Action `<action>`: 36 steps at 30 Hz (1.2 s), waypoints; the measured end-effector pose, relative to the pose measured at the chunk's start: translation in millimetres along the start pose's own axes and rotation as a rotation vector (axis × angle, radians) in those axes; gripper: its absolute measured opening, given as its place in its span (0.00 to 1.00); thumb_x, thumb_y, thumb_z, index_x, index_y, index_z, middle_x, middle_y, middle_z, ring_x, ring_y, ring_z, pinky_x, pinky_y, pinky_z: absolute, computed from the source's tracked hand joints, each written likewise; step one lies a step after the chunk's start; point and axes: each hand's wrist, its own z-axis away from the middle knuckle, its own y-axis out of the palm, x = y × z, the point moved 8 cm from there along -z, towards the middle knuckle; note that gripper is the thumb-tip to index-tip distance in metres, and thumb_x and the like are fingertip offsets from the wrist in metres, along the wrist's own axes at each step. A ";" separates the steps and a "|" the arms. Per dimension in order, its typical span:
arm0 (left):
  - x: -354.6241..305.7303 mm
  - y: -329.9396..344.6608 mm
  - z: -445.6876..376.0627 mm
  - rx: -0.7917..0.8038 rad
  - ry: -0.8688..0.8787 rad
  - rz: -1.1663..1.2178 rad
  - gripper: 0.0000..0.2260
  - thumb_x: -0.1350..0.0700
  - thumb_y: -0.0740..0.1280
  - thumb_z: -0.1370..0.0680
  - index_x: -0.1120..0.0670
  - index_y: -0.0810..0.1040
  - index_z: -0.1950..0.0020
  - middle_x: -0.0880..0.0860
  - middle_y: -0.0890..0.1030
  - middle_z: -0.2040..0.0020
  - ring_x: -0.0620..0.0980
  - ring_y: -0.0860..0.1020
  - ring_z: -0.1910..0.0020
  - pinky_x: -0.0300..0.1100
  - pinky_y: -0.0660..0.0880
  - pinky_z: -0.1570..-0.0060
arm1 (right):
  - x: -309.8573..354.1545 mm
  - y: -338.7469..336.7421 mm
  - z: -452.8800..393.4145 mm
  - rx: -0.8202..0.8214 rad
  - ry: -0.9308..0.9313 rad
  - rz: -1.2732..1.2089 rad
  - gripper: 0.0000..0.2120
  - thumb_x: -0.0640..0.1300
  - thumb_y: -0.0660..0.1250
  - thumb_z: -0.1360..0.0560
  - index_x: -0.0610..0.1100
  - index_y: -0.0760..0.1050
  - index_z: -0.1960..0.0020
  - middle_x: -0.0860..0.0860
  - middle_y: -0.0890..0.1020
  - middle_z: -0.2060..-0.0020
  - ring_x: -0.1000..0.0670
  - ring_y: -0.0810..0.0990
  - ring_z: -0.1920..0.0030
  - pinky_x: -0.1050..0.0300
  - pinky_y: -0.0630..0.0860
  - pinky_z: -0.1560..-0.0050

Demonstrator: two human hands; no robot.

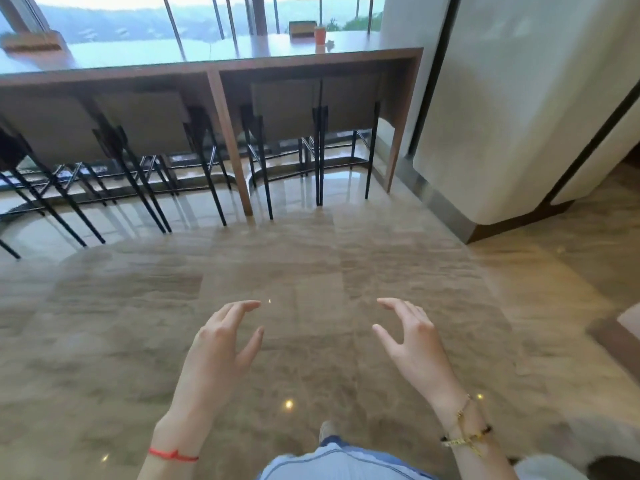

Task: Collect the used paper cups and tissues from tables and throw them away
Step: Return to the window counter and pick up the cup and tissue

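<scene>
A long counter (311, 58) stands well beyond both hands. The orange paper cup (319, 35) sits on it, far ahead. Left hand (216, 344) and right hand (414, 341) hang spread, empty. A hasty reach could topple it.

soft daylight from the window (194, 26), small glare spots on glossy floor (311, 368), slight blur, edges curved

My one view from the head camera, wide-angle, looking forward and down, my left hand (216, 344) and right hand (412, 341) close below, floor (311, 258) in the middle, bench (242, 62) and window (194, 15) far at top.
</scene>
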 end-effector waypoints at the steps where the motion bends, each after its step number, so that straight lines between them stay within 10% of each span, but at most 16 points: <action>1: -0.3 3.4 -22.7 0.002 -0.007 0.001 0.16 0.56 0.71 0.26 0.50 0.77 0.39 0.45 0.79 0.43 0.47 0.78 0.43 0.46 0.74 0.42 | -1.8 -0.3 -25.7 0.008 -0.006 0.006 0.18 0.45 0.70 0.27 0.48 0.74 0.37 0.55 0.78 0.43 0.54 0.72 0.39 0.68 0.62 0.39; 36: 53.8 112.5 -838.1 0.055 0.070 -0.034 0.16 0.55 0.70 0.24 0.51 0.76 0.37 0.47 0.79 0.44 0.48 0.78 0.44 0.47 0.75 0.42 | -66.1 62.9 -833.7 -0.034 -0.020 0.010 0.18 0.48 0.69 0.25 0.50 0.73 0.36 0.56 0.77 0.43 0.56 0.71 0.38 0.64 0.65 0.38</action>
